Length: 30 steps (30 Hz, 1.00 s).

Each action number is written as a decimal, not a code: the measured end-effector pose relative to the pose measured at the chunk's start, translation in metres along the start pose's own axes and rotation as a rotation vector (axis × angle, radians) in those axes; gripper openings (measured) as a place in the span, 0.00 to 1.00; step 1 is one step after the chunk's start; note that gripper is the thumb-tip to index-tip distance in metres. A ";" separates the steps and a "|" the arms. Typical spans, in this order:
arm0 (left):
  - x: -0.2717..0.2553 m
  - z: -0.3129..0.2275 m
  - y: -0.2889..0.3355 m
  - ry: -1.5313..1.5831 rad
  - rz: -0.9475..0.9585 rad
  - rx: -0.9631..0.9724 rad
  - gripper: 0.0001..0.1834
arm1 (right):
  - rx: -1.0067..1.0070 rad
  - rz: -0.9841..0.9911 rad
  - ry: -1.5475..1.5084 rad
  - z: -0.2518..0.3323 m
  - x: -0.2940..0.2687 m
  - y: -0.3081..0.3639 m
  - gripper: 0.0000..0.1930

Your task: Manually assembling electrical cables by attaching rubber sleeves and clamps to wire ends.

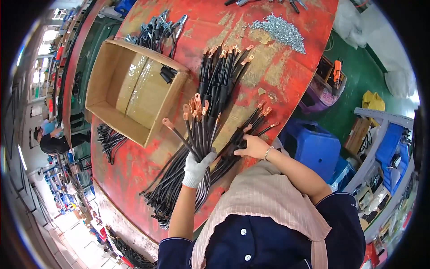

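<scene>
My left hand, in a white knit glove, is closed around a bundle of black cables with copper ring lugs at their upper ends. My right hand, bare with a beaded bracelet, curls its fingers and thumb around a few black cables with black sleeves. Their copper lugs stick out beyond the hand; its fingertips are partly hidden. Between and below the hands, a thick pile of black cables spreads over the table. Just ahead lies another lugged, sleeved cable bundle.
An open cardboard box with black sleeves stands left on the worn red table. Metal clamps lie behind it, small metal parts at far right. A blue stool stands beside the table; another person is at far left.
</scene>
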<state>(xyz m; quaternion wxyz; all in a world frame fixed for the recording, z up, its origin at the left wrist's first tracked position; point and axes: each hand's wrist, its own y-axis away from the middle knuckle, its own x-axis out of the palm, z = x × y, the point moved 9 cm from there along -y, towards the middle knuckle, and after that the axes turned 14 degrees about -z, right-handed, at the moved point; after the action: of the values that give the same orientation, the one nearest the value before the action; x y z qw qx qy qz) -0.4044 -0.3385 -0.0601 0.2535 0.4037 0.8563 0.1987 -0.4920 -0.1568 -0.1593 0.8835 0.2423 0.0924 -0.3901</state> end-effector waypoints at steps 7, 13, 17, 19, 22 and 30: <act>0.004 -0.002 0.003 0.035 0.113 -0.026 0.17 | 0.411 0.128 -0.608 -0.011 -0.030 0.031 0.22; 0.008 0.009 0.004 0.020 0.074 0.004 0.15 | 0.249 -0.218 -0.738 0.040 -0.107 0.008 0.15; 0.016 0.009 0.008 0.009 0.069 -0.021 0.14 | 0.210 -0.432 -1.074 0.080 -0.131 -0.012 0.19; 0.019 0.001 0.012 -0.001 0.070 -0.001 0.13 | 0.167 -0.484 -1.169 0.102 -0.135 -0.017 0.21; 0.021 -0.003 0.015 -0.034 0.077 0.015 0.13 | 0.187 -0.547 -1.249 0.098 -0.126 -0.020 0.22; 0.021 -0.004 0.017 -0.028 0.068 0.031 0.14 | 0.108 -0.525 -0.984 0.108 -0.132 -0.008 0.21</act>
<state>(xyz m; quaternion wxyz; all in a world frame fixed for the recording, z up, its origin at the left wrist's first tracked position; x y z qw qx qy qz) -0.4077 -0.3124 -0.0532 0.2524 0.4391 0.8415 0.1880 -0.5898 -0.1306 -0.0220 0.6820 0.0455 -0.2935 -0.6683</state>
